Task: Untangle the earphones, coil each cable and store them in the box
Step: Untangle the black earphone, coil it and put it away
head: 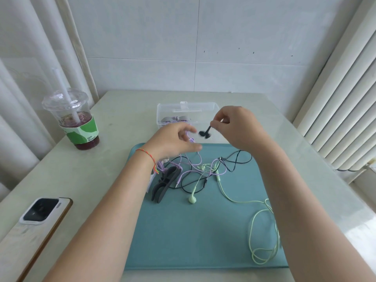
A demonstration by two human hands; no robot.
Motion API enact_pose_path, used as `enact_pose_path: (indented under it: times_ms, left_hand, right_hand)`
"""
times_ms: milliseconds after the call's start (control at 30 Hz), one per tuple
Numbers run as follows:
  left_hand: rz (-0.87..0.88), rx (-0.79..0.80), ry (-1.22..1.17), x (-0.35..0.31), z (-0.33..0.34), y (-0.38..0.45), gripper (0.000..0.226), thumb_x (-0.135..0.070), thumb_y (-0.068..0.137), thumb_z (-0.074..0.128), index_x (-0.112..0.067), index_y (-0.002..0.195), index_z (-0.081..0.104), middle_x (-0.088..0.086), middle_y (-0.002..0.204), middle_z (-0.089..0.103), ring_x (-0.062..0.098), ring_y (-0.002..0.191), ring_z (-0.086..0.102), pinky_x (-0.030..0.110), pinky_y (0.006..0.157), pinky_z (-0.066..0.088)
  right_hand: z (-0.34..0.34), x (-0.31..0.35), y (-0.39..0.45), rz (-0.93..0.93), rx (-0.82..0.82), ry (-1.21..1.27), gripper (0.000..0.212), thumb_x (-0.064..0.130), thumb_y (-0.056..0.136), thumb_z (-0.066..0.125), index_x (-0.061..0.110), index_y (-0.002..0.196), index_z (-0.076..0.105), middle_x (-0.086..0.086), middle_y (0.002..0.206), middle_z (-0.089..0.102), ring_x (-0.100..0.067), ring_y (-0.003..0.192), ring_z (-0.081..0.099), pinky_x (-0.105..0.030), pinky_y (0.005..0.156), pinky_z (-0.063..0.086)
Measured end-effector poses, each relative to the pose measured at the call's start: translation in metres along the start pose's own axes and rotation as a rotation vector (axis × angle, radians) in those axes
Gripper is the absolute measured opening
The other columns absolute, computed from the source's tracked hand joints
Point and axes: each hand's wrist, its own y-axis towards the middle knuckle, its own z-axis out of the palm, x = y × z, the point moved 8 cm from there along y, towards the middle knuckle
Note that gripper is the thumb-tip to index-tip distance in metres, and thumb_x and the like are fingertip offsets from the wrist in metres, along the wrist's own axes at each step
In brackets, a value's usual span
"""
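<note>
Black, purple and green earphone cables lie tangled on a teal mat [203, 231]. My right hand [240, 127] is raised over the mat's far edge and pinches the black earbuds [205, 132], which dangle from my fingers; the black cable [234, 159] trails down to the mat. My left hand [173, 141] hovers beside them with fingers loosely spread and blurred, above the purple cable [195, 165]. A green earbud [192, 199] lies mid-mat and the green cable [262, 231] loops at the right. A clear plastic box [168, 110] stands behind the mat, with something purple and grey inside.
Dark grey cable holders [165, 184] lie on the mat's left side. An iced drink cup [75, 121] with a straw stands at the far left of the table. A phone [40, 216] lies face down near the left front edge. A radiator [345, 98] is at the right.
</note>
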Motion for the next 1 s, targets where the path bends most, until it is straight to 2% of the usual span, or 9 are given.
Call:
enact_pose_path:
  times_ms: [100, 200, 267, 433, 500, 567, 633, 833, 1000]
  left_hand:
    - [0.117, 0.028, -0.132, -0.021, 0.003, -0.002, 0.039, -0.025, 0.078, 0.081, -0.027, 0.113, 0.064, -0.012, 0.105, 0.065, 0.004, 0.093, 0.059, 0.019, 0.079, 0.044]
    - [0.128, 0.155, -0.243, -0.034, 0.020, -0.009, 0.005, -0.013, 0.092, 0.062, -0.008, 0.093, 0.063, -0.006, 0.062, 0.061, 0.017, 0.059, 0.052, 0.028, 0.061, 0.043]
    - [0.040, 0.122, -0.292, -0.027, 0.019, -0.007, 0.022, -0.017, 0.099, 0.049, -0.005, 0.086, 0.063, -0.007, 0.046, 0.041, 0.013, 0.044, 0.036, 0.026, 0.052, 0.039]
    - [-0.260, -0.341, -0.894, 0.017, -0.021, -0.003, 0.028, -0.015, 0.094, 0.044, -0.014, 0.067, 0.052, -0.005, 0.040, 0.027, 0.012, 0.034, 0.021, 0.025, 0.048, 0.027]
    - [-0.341, -0.459, -0.999, 0.036, -0.030, -0.005, 0.026, -0.016, 0.092, 0.043, -0.015, 0.068, 0.052, -0.005, 0.040, 0.030, 0.012, 0.034, 0.023, 0.023, 0.048, 0.028]
    - [-0.362, -0.424, -0.911, 0.039, -0.031, -0.004, 0.024, -0.018, 0.092, 0.047, -0.014, 0.071, 0.058, -0.005, 0.041, 0.035, 0.012, 0.035, 0.028, 0.021, 0.046, 0.030]
    - [-0.314, -0.297, -0.768, 0.029, -0.022, -0.001, 0.018, -0.017, 0.089, 0.054, -0.013, 0.075, 0.065, -0.004, 0.045, 0.039, 0.012, 0.038, 0.031, 0.019, 0.043, 0.026]
    - [-0.077, 0.163, -0.481, -0.016, 0.024, -0.007, 0.008, -0.014, 0.088, 0.067, -0.008, 0.093, 0.069, -0.001, 0.057, 0.022, 0.012, 0.046, 0.014, 0.020, 0.043, 0.011]
    - [-0.092, 0.082, -0.417, -0.015, 0.027, -0.006, 0.013, -0.027, 0.080, 0.078, -0.017, 0.083, 0.070, -0.013, 0.045, 0.031, 0.009, 0.042, 0.023, 0.023, 0.046, 0.018]
  right_hand:
    - [0.012, 0.015, -0.007, -0.063, 0.171, 0.175, 0.011, 0.027, 0.087, 0.067, 0.016, 0.084, 0.069, 0.004, 0.060, 0.048, -0.003, 0.043, 0.037, -0.011, 0.039, 0.026]
    - [0.017, 0.024, -0.011, -0.096, 0.200, 0.255, 0.010, 0.029, 0.086, 0.068, 0.018, 0.085, 0.068, -0.002, 0.065, 0.057, -0.007, 0.049, 0.038, -0.017, 0.046, 0.030]
    - [0.015, 0.021, -0.011, -0.067, 0.202, 0.301, 0.011, 0.029, 0.085, 0.068, 0.019, 0.090, 0.064, 0.003, 0.061, 0.057, -0.011, 0.049, 0.040, -0.020, 0.045, 0.032]
    - [0.016, -0.006, -0.008, 0.052, 0.265, 0.142, 0.008, 0.015, 0.086, 0.060, 0.018, 0.089, 0.066, -0.002, 0.060, 0.064, -0.008, 0.040, 0.048, -0.016, 0.041, 0.035]
    - [0.019, -0.015, -0.007, 0.103, 0.308, 0.108, 0.010, 0.015, 0.086, 0.061, 0.015, 0.087, 0.071, -0.010, 0.072, 0.070, -0.011, 0.053, 0.058, -0.019, 0.052, 0.045]
    - [0.019, -0.020, -0.007, 0.122, 0.312, 0.053, 0.011, 0.018, 0.085, 0.064, 0.015, 0.084, 0.075, -0.012, 0.078, 0.070, -0.020, 0.064, 0.061, -0.026, 0.062, 0.048]
    - [0.015, -0.020, -0.005, 0.124, 0.257, 0.077, 0.014, 0.021, 0.086, 0.064, 0.016, 0.080, 0.075, -0.007, 0.071, 0.065, -0.021, 0.060, 0.058, -0.026, 0.057, 0.046]
    - [0.020, -0.003, -0.007, 0.205, 0.241, 0.768, 0.025, 0.018, 0.100, 0.049, 0.006, 0.080, 0.062, -0.007, 0.059, 0.060, -0.018, 0.043, 0.052, -0.024, 0.041, 0.042]
    - [0.016, -0.003, -0.007, 0.202, 0.194, 0.894, 0.025, 0.023, 0.100, 0.051, 0.007, 0.084, 0.063, -0.002, 0.055, 0.055, -0.015, 0.042, 0.043, -0.022, 0.041, 0.033]
